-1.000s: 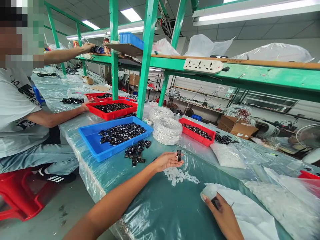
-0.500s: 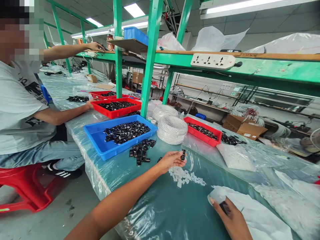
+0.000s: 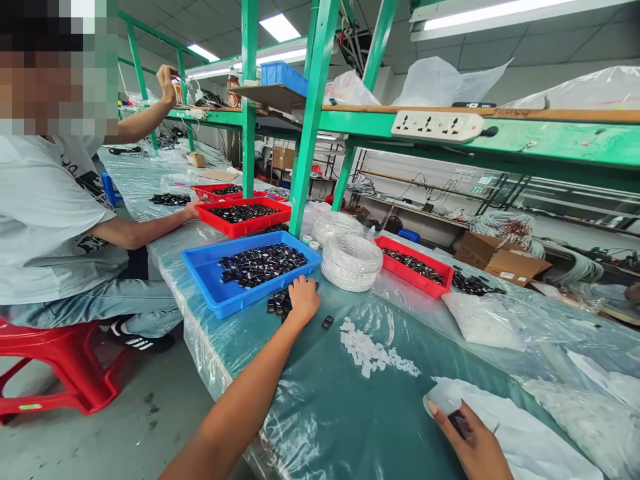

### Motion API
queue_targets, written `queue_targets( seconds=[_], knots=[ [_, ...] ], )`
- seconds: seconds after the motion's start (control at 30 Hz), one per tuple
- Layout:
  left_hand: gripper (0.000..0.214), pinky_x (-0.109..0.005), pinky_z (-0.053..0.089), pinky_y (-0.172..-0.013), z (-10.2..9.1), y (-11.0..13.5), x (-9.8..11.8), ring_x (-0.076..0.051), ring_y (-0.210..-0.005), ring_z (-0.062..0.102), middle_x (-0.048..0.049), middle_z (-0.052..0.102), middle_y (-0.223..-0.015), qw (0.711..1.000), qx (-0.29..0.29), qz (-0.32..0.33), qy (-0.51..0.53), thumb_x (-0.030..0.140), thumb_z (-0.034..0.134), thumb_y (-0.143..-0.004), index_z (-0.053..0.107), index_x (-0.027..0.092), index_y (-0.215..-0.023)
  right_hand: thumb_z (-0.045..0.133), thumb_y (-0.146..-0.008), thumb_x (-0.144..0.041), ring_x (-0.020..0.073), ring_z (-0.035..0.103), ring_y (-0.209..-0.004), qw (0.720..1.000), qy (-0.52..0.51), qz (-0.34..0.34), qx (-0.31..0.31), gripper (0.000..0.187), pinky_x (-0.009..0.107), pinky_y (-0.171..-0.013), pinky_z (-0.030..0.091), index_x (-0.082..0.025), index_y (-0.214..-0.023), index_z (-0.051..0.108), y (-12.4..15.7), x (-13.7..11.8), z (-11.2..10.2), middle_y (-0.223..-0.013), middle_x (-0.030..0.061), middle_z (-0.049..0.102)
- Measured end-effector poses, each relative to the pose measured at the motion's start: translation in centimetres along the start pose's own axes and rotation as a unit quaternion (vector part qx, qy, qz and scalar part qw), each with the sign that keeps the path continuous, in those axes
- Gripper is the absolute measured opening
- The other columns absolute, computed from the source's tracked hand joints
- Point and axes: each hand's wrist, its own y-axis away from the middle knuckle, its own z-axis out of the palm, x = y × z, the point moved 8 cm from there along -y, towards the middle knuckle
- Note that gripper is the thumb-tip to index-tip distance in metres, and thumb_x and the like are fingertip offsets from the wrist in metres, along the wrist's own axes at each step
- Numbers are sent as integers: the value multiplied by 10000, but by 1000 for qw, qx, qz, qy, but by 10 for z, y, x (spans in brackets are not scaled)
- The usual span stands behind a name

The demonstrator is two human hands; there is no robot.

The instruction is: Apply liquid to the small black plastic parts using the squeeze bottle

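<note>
My left hand (image 3: 304, 301) reaches over a small pile of black plastic pieces (image 3: 277, 304) beside the blue tray (image 3: 204, 291), its fingers apart and bent down among them. Their tips are partly hidden. One black piece (image 3: 327, 322) lies by itself to the right of that hand. Near the lower right, my right hand (image 3: 477, 443) is closed around a dark piece (image 3: 459, 423) with a cloudy white end; its exact kind is unclear. Between the two hands, small white translucent pieces (image 3: 369, 350) are scattered on the green table (image 3: 370, 420).
Coils of white cable (image 3: 351, 263) stand behind, near a red tray (image 3: 440, 288) of dark parts. A green post (image 3: 313, 120) rises behind the blue tray. Clear bags (image 3: 483, 323) and white sheeting (image 3: 515, 427) lie to the right. A co-worker (image 3: 50, 220) sits at left.
My left hand has moved left from the white pieces to the black pile; the black piece it held up no longer shows in it. The co-worker's far hand has risen and drawn back.
</note>
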Motion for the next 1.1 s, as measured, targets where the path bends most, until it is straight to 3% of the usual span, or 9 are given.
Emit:
queue_targets(
  seconds=[0.1, 0.2, 0.33, 0.43, 0.57, 0.67, 0.8, 0.9, 1.1],
  knots=[
    [137, -379, 352, -882, 9, 4, 4, -314, -1061, 498, -127, 615, -983, 998, -58, 13, -7, 237, 669, -657, 633, 171, -771, 588, -689, -566, 285, 554, -1017, 1000, 6, -24, -3, 463, 325, -802, 448, -224, -1000, 577, -3, 0, 2, -1099, 62, 621],
    [230, -308, 421, -729, 25, 9, 8, -283, -829, 587, -61, 621, -680, 989, -142, 41, 4, 277, 793, -455, 598, 190, -541, 581, -699, -559, 269, 576, -966, 999, 14, -52, 1, 434, 309, -782, 456, -229, -981, 586, -4, -1, 2, -1054, 47, 641],
    [288, -237, 412, -607, 36, 14, 12, -219, -676, 571, 11, 549, -528, 978, -189, 83, 30, 138, 798, -309, 553, 202, -446, 564, -710, -567, 259, 572, -978, 998, 27, -54, 3, 433, 297, -782, 454, -237, -991, 581, -3, -2, 2, -1056, 35, 641],
    [243, -224, 394, -576, 36, 15, 21, -177, -596, 537, 26, 526, -507, 974, -185, 116, 62, 107, 765, -375, 574, 193, -498, 557, -708, -579, 266, 565, -998, 999, 28, -47, 1, 443, 296, -783, 453, -240, -994, 580, -1, -3, 2, -1070, 38, 636],
    [187, -233, 383, -600, 25, 23, 45, -154, -612, 518, 3, 573, -665, 967, -135, 176, 125, 197, 665, -631, 617, 189, -812, 545, -696, -601, 273, 568, -996, 999, 12, -40, 2, 465, 313, -809, 447, -237, -983, 589, 2, -10, 1, -1062, 43, 643],
    [231, -224, 389, -617, 18, 33, 64, -141, -655, 515, 4, 570, -749, 955, -110, 214, 175, 274, 591, -740, 564, 195, -955, 547, -675, -613, 267, 595, -921, 998, 10, -51, 22, 455, 304, -765, 462, -229, -912, 606, 7, -21, -3, -969, 41, 670],
    [250, -225, 414, -657, 11, 44, 78, -147, -707, 525, 0, 559, -724, 919, -90, 242, 299, 312, 608, -746, 553, 171, -945, 547, -667, -611, 239, 615, -789, 996, -4, -77, 47, 428, 268, -650, 476, -226, -840, 615, 13, -34, -9, -853, 32, 684],
    [263, -231, 422, -668, 11, 48, 81, -152, -722, 524, -19, 567, -748, 900, -90, 242, 352, 326, 629, -733, 574, 161, -930, 551, -677, -599, 237, 608, -802, 996, -3, -83, 40, 430, 268, -665, 473, -224, -879, 611, 11, -32, -7, -881, 34, 678],
    [301, -248, 445, -690, 5, 53, 82, -159, -724, 531, -46, 597, -825, 900, -64, 227, 366, 367, 642, -722, 615, 177, -954, 523, -732, -581, 246, 575, -909, 998, 26, -63, -2, 429, 297, -766, 447, -231, -977, 562, 2, -12, 2, -1007, 39, 640]
  ],
)
